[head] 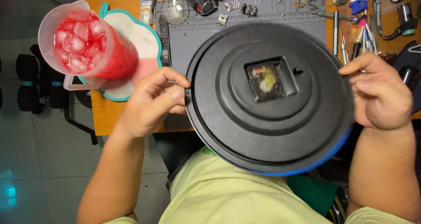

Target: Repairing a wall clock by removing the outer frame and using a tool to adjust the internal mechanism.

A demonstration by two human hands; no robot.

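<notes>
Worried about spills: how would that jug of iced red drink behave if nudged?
The jug looks nearly full, so probably heavy and apt to slosh. It stands on a soft mat near the table edge, so tipping seems possible.

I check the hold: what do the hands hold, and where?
Both hands, left hand and right hand, hold the round black clock, back side up, by opposite rim edges.

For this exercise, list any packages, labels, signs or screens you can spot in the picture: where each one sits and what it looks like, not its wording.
Small clear plastic bags: top of the desk, left of the grey mat; transparent, crumpled, small parts inside.
Printed black strap: top right among the tools; narrow, black, light lettering.
No screens or signs show.
</notes>
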